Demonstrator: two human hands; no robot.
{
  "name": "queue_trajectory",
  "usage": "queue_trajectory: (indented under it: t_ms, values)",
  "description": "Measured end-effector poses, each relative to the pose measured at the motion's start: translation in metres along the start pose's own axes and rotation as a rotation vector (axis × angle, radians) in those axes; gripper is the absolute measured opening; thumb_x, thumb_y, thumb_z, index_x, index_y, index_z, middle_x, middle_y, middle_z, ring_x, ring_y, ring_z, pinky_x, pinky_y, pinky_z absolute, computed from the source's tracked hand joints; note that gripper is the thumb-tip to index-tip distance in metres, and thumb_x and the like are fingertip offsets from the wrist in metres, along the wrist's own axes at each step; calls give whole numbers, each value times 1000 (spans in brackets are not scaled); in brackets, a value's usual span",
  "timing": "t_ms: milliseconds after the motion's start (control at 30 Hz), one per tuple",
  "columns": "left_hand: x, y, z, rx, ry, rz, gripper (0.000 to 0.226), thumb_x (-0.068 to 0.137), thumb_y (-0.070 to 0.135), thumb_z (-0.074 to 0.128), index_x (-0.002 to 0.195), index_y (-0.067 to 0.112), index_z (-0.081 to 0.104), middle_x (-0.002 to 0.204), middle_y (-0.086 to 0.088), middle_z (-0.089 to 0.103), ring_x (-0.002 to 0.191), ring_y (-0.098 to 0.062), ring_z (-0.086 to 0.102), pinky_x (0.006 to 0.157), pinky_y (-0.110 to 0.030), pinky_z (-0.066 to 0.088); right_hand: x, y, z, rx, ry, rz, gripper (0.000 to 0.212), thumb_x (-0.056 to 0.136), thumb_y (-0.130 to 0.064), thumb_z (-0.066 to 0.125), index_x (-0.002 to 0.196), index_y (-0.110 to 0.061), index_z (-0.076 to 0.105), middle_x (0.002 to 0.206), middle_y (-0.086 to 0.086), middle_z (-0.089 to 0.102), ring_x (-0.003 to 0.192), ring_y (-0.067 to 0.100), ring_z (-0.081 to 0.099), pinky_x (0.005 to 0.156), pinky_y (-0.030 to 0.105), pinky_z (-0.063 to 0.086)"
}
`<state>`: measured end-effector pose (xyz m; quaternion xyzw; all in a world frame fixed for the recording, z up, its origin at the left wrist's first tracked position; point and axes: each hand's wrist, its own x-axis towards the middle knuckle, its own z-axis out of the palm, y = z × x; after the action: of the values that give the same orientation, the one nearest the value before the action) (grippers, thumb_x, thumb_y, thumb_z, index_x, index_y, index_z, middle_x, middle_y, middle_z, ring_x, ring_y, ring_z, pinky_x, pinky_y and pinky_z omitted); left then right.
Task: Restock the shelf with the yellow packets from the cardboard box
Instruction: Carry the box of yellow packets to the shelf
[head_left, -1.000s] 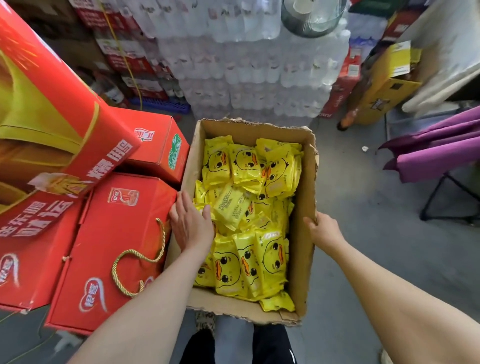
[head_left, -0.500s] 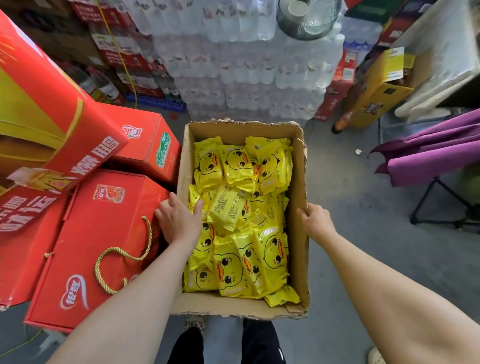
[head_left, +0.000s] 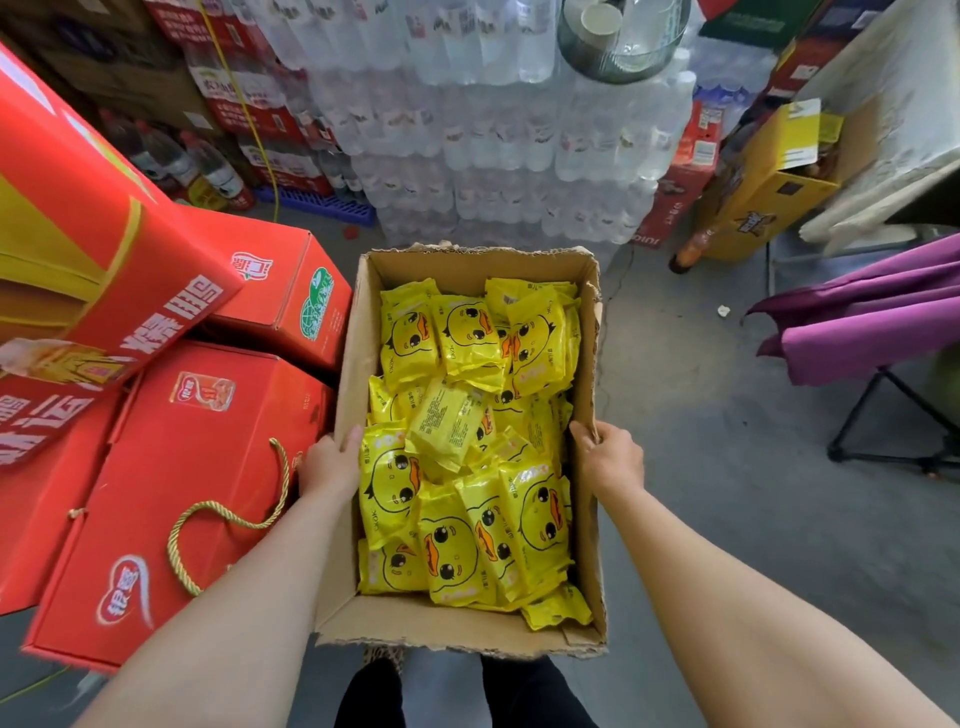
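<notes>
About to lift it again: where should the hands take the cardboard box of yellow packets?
Probably by the two long side walls of the cardboard box, one hand from each side at mid-length, as the left hand and right hand grip now. The top is open and the yellow packets lie loose, so keep it level.

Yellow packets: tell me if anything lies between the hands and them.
Nothing visible does. The cardboard box is open-topped, and the yellow packets lie uncovered inside. The left hand and right hand grip the box's side walls, right beside the packets. No shelf is in view.
</notes>
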<state>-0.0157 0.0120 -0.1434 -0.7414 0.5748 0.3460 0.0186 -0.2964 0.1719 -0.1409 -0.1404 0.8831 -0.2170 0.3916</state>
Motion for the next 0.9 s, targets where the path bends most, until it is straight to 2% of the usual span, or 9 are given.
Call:
queue_trajectory:
  t_ms: [100, 200, 367, 467, 600, 767, 900]
  values:
    - [-3, -3, 5, 12, 18, -22, 53, 100, 45, 44, 109, -5, 60, 111, -23, 64, 104, -40, 59, 84, -41, 46, 6, -3, 4, -90, -4, -2, 31, 100, -41, 53, 85, -16, 65, 70, 3, 59, 80, 32, 57, 66, 34, 39]
    - [-5, 0, 3, 59, 32, -12, 53, 101, 44, 43, 110, -6, 60, 112, -23, 63, 107, -41, 57, 80, -39, 40, 9, -5, 8, -166, 0, 11, 29, 101, -39, 51, 86, -17, 62, 82, 8, 61, 86, 34, 56, 71, 34, 39]
    - [-8, 3, -1, 191, 10, -7, 58, 101, 46, 41, 120, -6, 58, 122, -25, 59, 119, -44, 48, 95, -45, 40, 6, -2, -1, -255, 13, 22, 31, 104, -35, 45, 103, -10, 64, 99, 16, 62, 94, 36, 57, 75, 35, 41]
    - [-13, 3, -5, 249, -12, -7, 57, 100, 44, 44, 121, -7, 58, 123, -25, 59, 121, -43, 47, 96, -44, 40, 0, 2, -8, -270, 21, 12, 34, 104, -34, 46, 108, -5, 64, 107, 19, 65, 96, 37, 57, 74, 34, 39]
    - [-24, -23, -1, 278, -71, -8, 53, 97, 44, 52, 112, -6, 62, 116, -26, 63, 111, -44, 55, 91, -43, 45, -20, 18, -7, -253, 27, 59, 30, 103, -29, 48, 110, -6, 65, 107, 18, 64, 91, 35, 55, 72, 32, 38]
    - [-45, -56, -1, 317, -138, 41, 47, 95, 40, 58, 102, -6, 64, 109, -25, 65, 106, -42, 57, 83, -39, 44, -74, 51, 9, -198, 91, 168, 27, 102, -26, 49, 106, -6, 66, 100, 16, 63, 83, 31, 49, 71, 32, 38]
    - [-42, -74, -6, 334, -209, 150, 42, 94, 36, 61, 107, -4, 66, 110, -24, 66, 108, -42, 57, 84, -40, 45, -128, 87, 41, -104, 168, 275, 28, 101, -25, 50, 108, -2, 66, 110, 21, 66, 99, 39, 60, 76, 34, 42]
